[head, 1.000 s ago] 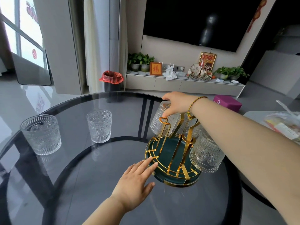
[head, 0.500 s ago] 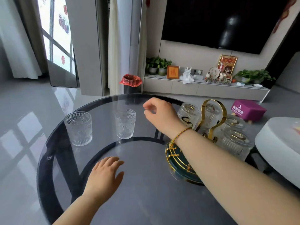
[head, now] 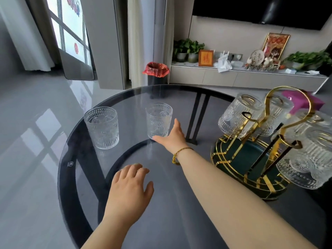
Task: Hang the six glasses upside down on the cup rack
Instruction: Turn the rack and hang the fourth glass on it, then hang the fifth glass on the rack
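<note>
1. Right hand (head: 172,136): arm stretched forward across the round glass table (head: 75,159), fingers spread open, thumb up, fingertips touching the base of the nearer upright glass (head: 158,122); nothing gripped. A gold bracelet (head: 179,155) sits on the wrist.
2. Left hand (head: 130,191): palm down, fingers loosely spread, resting flat near the table's near edge; holding nothing.
3. Nearer upright glass: clear, embossed, mouth up, near the middle of the table toward the far edge.
4. Second upright glass (head: 101,127): same pattern, mouth up, close to the table's left edge, well apart from the first.
5. Cup rack (head: 251,159): gold wire on a dark green round base, at the table's right edge. Four glasses (head: 233,115) hang on it mouth down; one gold peg at the front stands bare.
6. Writing: a small white mark printed on the table's dark rim at the left, too small to read.
</note>
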Demonstrator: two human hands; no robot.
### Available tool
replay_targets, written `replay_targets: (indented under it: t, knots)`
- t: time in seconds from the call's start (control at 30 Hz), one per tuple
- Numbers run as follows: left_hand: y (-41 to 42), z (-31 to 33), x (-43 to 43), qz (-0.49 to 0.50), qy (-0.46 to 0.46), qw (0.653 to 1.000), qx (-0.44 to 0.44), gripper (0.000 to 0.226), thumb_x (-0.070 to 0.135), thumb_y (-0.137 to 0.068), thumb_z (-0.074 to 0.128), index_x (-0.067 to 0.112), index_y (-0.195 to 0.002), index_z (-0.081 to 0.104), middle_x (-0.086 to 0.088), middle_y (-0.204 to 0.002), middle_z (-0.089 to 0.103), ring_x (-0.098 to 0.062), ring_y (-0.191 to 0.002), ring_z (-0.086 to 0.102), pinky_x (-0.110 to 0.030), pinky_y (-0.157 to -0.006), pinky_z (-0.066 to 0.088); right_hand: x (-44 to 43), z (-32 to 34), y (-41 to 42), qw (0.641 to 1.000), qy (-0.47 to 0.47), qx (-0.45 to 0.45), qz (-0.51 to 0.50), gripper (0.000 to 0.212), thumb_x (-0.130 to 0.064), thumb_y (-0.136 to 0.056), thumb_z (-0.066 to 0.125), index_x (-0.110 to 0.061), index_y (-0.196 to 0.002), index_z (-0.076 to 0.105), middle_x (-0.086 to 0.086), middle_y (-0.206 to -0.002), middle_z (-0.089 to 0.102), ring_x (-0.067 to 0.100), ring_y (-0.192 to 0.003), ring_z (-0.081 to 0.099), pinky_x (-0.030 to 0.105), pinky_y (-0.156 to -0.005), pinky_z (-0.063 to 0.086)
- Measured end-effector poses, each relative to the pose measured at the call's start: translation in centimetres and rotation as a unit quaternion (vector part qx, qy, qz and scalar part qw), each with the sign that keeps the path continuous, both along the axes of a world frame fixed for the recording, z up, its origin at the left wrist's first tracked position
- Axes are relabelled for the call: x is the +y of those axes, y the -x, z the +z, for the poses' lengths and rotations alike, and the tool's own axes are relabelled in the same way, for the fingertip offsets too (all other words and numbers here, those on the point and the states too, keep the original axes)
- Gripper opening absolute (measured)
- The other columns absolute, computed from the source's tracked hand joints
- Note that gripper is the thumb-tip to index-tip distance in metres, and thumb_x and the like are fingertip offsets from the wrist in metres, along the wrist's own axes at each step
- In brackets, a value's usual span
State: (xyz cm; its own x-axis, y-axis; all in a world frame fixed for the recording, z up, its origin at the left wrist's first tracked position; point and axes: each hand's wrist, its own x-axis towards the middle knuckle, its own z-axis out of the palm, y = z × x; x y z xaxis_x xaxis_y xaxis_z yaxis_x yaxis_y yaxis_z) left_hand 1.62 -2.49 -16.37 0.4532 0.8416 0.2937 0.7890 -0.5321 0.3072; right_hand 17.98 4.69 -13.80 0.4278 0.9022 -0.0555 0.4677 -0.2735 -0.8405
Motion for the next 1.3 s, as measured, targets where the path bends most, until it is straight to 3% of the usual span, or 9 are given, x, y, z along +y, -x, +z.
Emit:
replay_targets:
  t: [0.2, 0.3, 0.5, 0.67, 0.77, 0.93, 1.03, 1.1, 1.3]
  knots:
    - [0.0, 0.2, 0.2, 0.001, -0.017, 1.0, 0.022, 0.033, 0.018, -0.053, 0.084, 0.012, -0.08, 0.067, -0.006, -0.084, 0.072, -0.029, -0.079, 0.069, -0.045, -0.069, 0.056, 2.3, -0.6, 0.3, 0.999, -0.026, 0.016, -0.016, 0.075, -0.033, -0.063, 0.073, -0.014, -0.119, 0.027, 0.007, -0.125, 0.047, 0.027, -0.112, 0.046, 0.032, -0.087, 0.04]
    - [0.0, 0.0, 0.4, 0.003, -0.019, 0.999, 0.034, 0.026, 0.022, -0.06, 0.079, 0.013, -0.08, 0.067, -0.005, -0.084, 0.071, -0.029, -0.079, 0.069, -0.045, -0.069, 0.056, 1.9, -0.4, -0.2, 0.999, -0.032, 0.024, 0.004, 0.066, -0.033, -0.062, 0.072, -0.018, -0.11, 0.03, -0.003, -0.106, 0.042, 0.019, -0.096, 0.045, 0.023, -0.069, 0.038]
    - [0.0, 0.1, 0.3, -0.001, 0.004, 0.999, 0.039, 0.033, 0.015, -0.055, 0.084, 0.011, -0.081, 0.067, -0.009, -0.086, 0.072, -0.034, -0.08, 0.068, -0.048, -0.069, 0.055, -1.5, 2.5, -1.0, 0.994, -0.081, 0.07, 0.023, 0.062, -0.028, -0.061, 0.073, -0.025, -0.11, 0.035, -0.006, -0.106, 0.043, 0.005, -0.086, 0.045, 0.01, -0.058, 0.031]
    - [0.0, 0.0, 0.1, 0.021, 0.05, 0.998, 0.026, 0.033, 0.031, -0.086, 0.054, 0.018, -0.117, 0.054, -0.003, -0.128, 0.055, -0.026, -0.123, 0.046, -0.04, -0.105, 0.033, -6.1, 8.9, -2.2, 0.992, -0.107, -0.019, 0.069, 0.074, -0.035, -0.058, 0.076, -0.023, -0.12, 0.036, -0.005, -0.11, 0.043, 0.007, -0.092, 0.045, 0.014, -0.067, 0.034]
    - [-0.4, 0.5, -0.7, 0.003, 0.05, 0.998, 0.024, 0.036, 0.033, -0.091, 0.044, 0.022, -0.125, 0.047, -0.001, -0.14, 0.044, -0.021, -0.132, 0.035, -0.036, -0.112, 0.021, -9.4, 12.7, -3.0, 0.988, -0.101, -0.07, 0.09, 0.089, -0.04, -0.056, 0.077, -0.025, -0.128, 0.027, -0.005, -0.109, 0.039, 0.011, -0.098, 0.041, 0.023, -0.078, 0.033]
    - [-4.5, 2.6, -5.0, -0.16, -0.036, 0.986, 0.031, 0.044, 0.033, -0.077, 0.066, 0.027, -0.119, 0.054, -0.001, -0.135, 0.051, -0.017, -0.128, 0.044, -0.033, -0.109, 0.032, -14.0, 17.6, -5.0, 0.981, -0.1, -0.135, 0.096, 0.079, -0.039, -0.059, 0.075, -0.02, -0.123, 0.032, -0.008, -0.11, 0.034, 0.008, -0.102, 0.035, 0.01, -0.063, 0.028]
    - [-7.5, 2.2, -7.2, -0.243, 0.044, 0.968, 0.034, 0.052, 0.038, -0.089, 0.043, 0.032, -0.137, 0.022, 0.005, -0.154, 0.013, -0.011, -0.141, 0.01, -0.029, -0.115, 0.003, -16.1, 19.9, -7.0, 0.972, -0.083, -0.205, 0.081, 0.075, -0.042, -0.06, 0.073, -0.021, -0.119, 0.032, -0.007, -0.112, 0.033, 0.01, -0.1, 0.037, 0.011, -0.06, 0.028]
    - [-9.1, 1.7, -7.8, -0.251, 0.061, 0.965, 0.034, 0.058, 0.041, -0.09, 0.04, 0.033, -0.139, 0.009, 0.005, -0.155, 0.004, -0.012, -0.142, 0.003, -0.029, -0.115, -0.002, -17.1, 20.9, -8.3, 0.966, -0.086, -0.236, 0.062, 0.072, -0.042, -0.06, 0.073, -0.022, -0.116, 0.033, -0.007, -0.112, 0.035, 0.011, -0.098, 0.038, 0.013, -0.059, 0.028]
    - [-12.5, 0.8, -7.7, -0.251, 0.035, 0.966, 0.046, 0.062, 0.039, -0.093, 0.037, 0.033, -0.139, -0.004, 0.003, -0.155, -0.009, -0.016, -0.142, -0.009, -0.03, -0.111, -0.01, -18.2, 21.1, -11.0, 0.957, -0.104, -0.268, 0.043, 0.069, -0.034, -0.061, 0.075, -0.024, -0.12, 0.041, -0.004, -0.124, 0.042, 0.005, -0.103, 0.032, 0.021, -0.084, 0.026]
